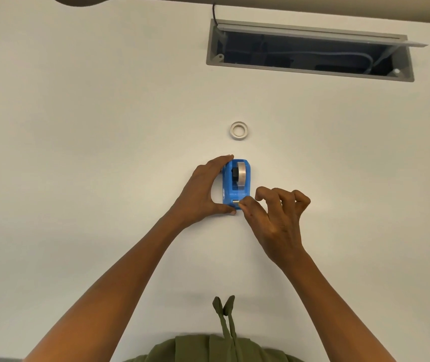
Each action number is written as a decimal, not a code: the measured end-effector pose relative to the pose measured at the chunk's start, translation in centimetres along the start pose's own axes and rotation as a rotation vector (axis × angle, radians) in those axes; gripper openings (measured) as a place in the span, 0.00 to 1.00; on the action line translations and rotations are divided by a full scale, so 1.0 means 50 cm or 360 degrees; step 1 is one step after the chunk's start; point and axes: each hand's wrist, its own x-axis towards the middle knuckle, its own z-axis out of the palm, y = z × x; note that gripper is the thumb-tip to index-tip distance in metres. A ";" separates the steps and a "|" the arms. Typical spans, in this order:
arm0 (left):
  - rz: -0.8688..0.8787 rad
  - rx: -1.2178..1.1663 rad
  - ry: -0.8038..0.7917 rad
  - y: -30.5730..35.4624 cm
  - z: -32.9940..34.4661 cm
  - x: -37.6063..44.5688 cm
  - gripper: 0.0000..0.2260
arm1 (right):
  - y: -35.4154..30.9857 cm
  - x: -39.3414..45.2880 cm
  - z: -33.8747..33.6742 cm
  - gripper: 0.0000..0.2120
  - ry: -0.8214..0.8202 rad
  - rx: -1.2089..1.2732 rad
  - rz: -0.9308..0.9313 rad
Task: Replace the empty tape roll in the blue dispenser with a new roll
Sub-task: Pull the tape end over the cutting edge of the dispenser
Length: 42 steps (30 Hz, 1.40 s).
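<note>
Your right hand (274, 218) pinches thumb and forefinger together at the near cutter end of the blue plastic tape dispenser (236, 185); whether tape lies between them is too small to tell. From that pinch the dispenser runs toward 12 o'clock, with one grey tape roll (241, 173) seated upright in it. Your left hand (204, 190) spans the dispenser's 9 o'clock side in a wide C, forefinger on the far end, thumb on the near end. One white bare ring-shaped tape core (239, 130) lies flat on the white table (91, 126) farther toward 12 o'clock, well apart. One grey open cable hatch (310, 49) sits toward 1 o'clock.
</note>
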 end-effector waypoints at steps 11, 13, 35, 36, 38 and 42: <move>0.0008 -0.0006 0.0002 0.001 -0.001 0.000 0.44 | 0.003 -0.018 0.002 0.05 -0.0033 0.0002 -0.0038; 0.0004 -0.0003 -0.0001 0.003 -0.002 0.000 0.44 | 0.005 -0.017 0.002 0.04 -0.0042 0.0007 -0.0062; -0.0043 0.0011 -0.0002 0.011 -0.007 -0.002 0.45 | 0.015 -0.051 0.006 0.05 -0.0147 0.0103 0.0095; -0.0041 0.0013 -0.0003 0.011 -0.007 -0.003 0.45 | 0.016 -0.050 0.002 0.05 -0.0144 0.0167 0.0200; -0.0039 0.0018 0.0000 0.013 -0.007 -0.004 0.45 | 0.019 -0.043 -0.005 0.06 -0.0154 0.0344 0.0423; -0.0037 0.0027 -0.0006 0.017 -0.007 -0.004 0.46 | 0.022 -0.011 -0.019 0.12 -0.0271 0.0753 0.0717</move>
